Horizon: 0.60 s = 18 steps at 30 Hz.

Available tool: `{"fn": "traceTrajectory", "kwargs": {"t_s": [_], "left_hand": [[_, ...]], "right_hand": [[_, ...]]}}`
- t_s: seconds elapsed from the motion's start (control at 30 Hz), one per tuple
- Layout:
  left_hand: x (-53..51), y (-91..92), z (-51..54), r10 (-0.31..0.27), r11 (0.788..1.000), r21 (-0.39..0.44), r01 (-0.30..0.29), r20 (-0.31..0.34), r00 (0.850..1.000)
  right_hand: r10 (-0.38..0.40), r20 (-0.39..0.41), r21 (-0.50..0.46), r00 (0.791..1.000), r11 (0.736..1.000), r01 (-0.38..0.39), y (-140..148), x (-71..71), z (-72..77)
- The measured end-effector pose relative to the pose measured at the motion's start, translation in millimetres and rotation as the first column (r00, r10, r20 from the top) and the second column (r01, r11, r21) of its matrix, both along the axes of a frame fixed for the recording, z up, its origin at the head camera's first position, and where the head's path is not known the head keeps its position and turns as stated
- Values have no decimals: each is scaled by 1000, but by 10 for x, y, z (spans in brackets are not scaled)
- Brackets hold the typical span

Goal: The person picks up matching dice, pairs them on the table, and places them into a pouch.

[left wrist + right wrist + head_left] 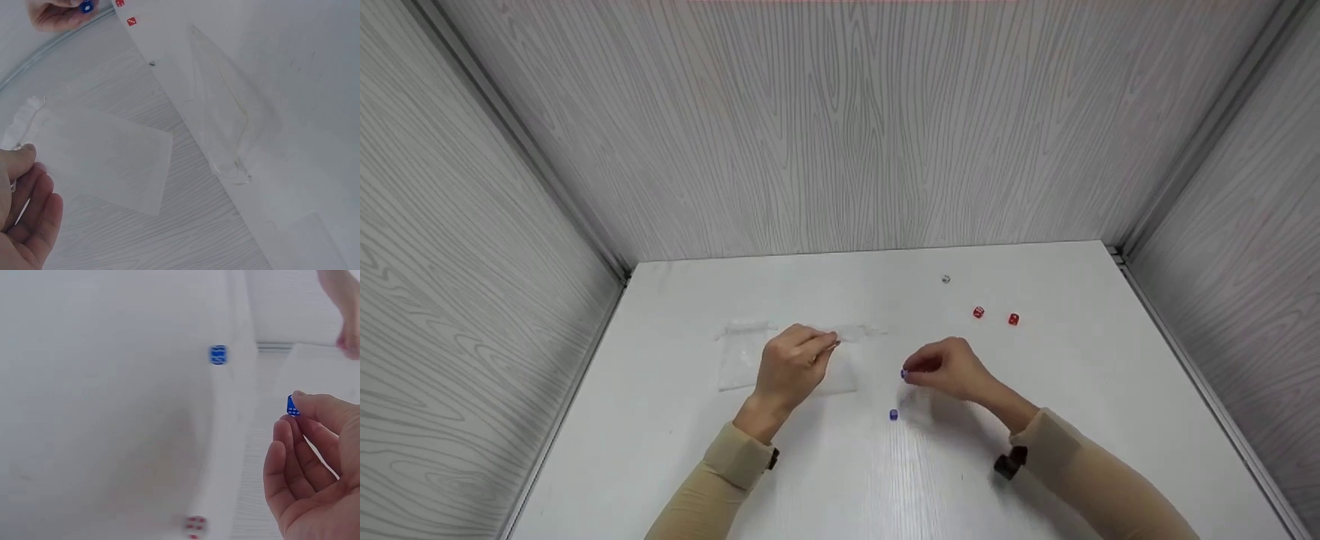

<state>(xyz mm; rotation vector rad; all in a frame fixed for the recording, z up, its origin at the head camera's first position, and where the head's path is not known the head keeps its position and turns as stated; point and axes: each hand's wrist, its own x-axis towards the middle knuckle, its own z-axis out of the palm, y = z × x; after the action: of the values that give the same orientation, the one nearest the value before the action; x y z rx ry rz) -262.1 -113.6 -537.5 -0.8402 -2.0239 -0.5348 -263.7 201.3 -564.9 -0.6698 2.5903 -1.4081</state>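
My left hand [795,364] pinches the gathered top edge of a white see-through pouch [107,154] between thumb and fingers. The pouch hangs flat in the left wrist view, with its mouth hidden at the fingertips. To the right, my right hand [949,367] holds a blue die [292,405] between thumb and fingertip, raised off the table. Below that hand, a second blue die [893,415] lies on the table. A second see-through pouch [739,360] lies flat at the left, partly behind the left hand.
Two red dice [978,312] lie beyond the right hand, close together. A small clear die [946,279] sits farther back. Grey wood-grain panels [840,135] enclose the white table [607,435] at the back and both sides.
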Motion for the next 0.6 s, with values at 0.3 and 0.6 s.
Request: {"fn": "traceTrajectory", "kwargs": {"t_s": [0.3,0.6], "left_hand": [[0,44,13,-14,999,-30,14,-28,1000],[5,151,57,11,996,-87,-12,-16,1000]], "right_hand": [[-25,-70,-228,997,974,8,-210,-96,462],[-42,-173,-253,984,968,-4,-447,-145,560]]}}
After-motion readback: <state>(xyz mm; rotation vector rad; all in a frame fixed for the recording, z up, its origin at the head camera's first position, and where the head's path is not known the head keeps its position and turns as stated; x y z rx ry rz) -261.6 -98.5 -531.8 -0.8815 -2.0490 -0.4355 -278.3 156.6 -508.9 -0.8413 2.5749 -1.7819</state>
